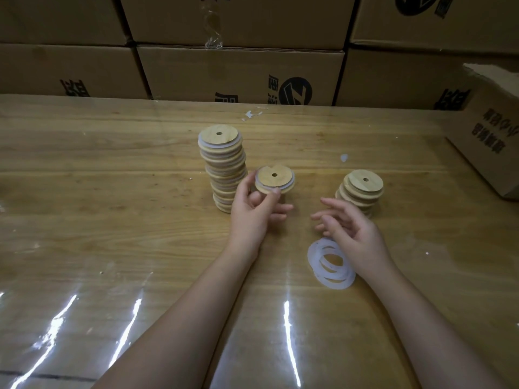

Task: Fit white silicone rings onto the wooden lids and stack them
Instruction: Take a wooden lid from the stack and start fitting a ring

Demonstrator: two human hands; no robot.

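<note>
My L hand (252, 209) pinches the ringed lid (275, 179) by its rim, flat, just right of the tall stack (224, 169) & below its top. Next: up & left. R hand (345, 223) spread, empty, farther right.

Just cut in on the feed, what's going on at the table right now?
A person is fitting rings to lids. The left hand holds a wooden lid with a white ring on it, beside the tall stack of ringed lids. The right hand is open and holds nothing, by the loose white rings. A shorter stack of lids stands to the right.
</note>
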